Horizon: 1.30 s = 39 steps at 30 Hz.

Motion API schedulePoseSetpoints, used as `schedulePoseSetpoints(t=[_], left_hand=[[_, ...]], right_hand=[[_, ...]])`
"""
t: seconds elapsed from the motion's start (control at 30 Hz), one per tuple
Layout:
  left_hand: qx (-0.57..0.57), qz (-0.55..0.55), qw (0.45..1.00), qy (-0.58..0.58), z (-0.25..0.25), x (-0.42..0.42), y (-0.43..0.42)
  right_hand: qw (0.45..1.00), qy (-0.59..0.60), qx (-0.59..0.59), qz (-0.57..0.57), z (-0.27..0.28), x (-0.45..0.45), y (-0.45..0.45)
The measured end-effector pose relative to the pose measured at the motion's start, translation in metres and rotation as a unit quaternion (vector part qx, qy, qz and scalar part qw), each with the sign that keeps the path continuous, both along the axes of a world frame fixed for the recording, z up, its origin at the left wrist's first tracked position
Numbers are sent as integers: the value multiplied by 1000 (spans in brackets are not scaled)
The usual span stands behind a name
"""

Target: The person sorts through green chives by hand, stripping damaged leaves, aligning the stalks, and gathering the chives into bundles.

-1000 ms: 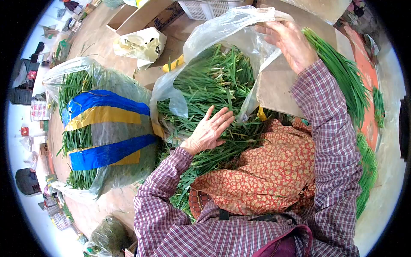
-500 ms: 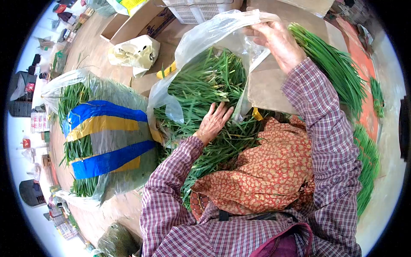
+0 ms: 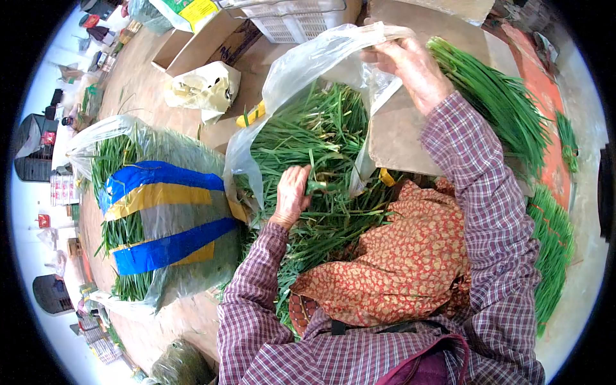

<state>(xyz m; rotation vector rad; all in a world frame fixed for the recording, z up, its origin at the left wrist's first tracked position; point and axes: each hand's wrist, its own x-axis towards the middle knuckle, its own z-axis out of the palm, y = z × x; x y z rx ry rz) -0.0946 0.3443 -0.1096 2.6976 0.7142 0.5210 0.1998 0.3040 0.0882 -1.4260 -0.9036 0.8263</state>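
A clear plastic bag stands with its mouth raised, packed with long green garlic chives. Its upper rim is pinched in my right hand, fingers closed on the plastic. Over the chives at the bag's near side, my left hand has its fingers curled round some leaves; their far ends blur into the heap. To the left lies a filled plastic bag with blue and yellow stripes, chives showing through. A red floral cloth covers my lap, beside loose chives.
Bundles of chives lie at the right, with more chives below them. Farther off are a cardboard box, a white crate and a torn white container. A cardboard sheet rests right of the open bag.
My left hand has drawn back left and closed from a flat, spread pose on the chives. The right hand keeps its hold on the bag's rim, slightly lower in view.
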Motion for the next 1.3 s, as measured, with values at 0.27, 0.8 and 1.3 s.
schedulePoseSetpoints(t=[0.27,0.8,1.3], left_hand=[[188,-26,979,79,-15,51,32],[115,2,987,112,-39,49,21],[-376,118,887,-240,-51,-31,71]], right_hand=[[999,-25,46,-6,-17,2,17],[998,-54,18,38,-25,-31,1],[958,-195,-108,181,-67,-89,-40]])
